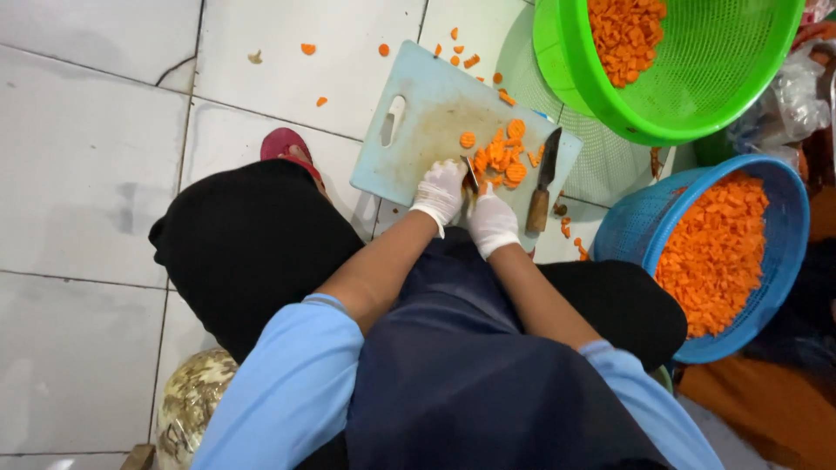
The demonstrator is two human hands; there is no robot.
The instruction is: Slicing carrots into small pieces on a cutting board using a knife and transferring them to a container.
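While both gloved hands meet at the near edge of one pale cutting board [427,130], the left hand [439,193] and right hand [492,224] close together on something small I cannot make out. One pile of carrot slices [503,157] lies just beyond, one wooden-handled knife [543,178] at two o'clock. Two baskets of cut carrot stand farther off: one blue basket [784,226] at three o'clock, one green basket [697,104] at one.

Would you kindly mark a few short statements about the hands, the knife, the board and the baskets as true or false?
1. Both hands, left hand and right hand, wear white gloves. True.
2. The cutting board rests on a wooden table. False: it lies on the tiled floor.
3. The knife is gripped in the right hand. False: it lies on the board, apart from that hand.
4. The blue basket holds cut carrot. True.
5. The green basket is empty. False: it holds carrot pieces.
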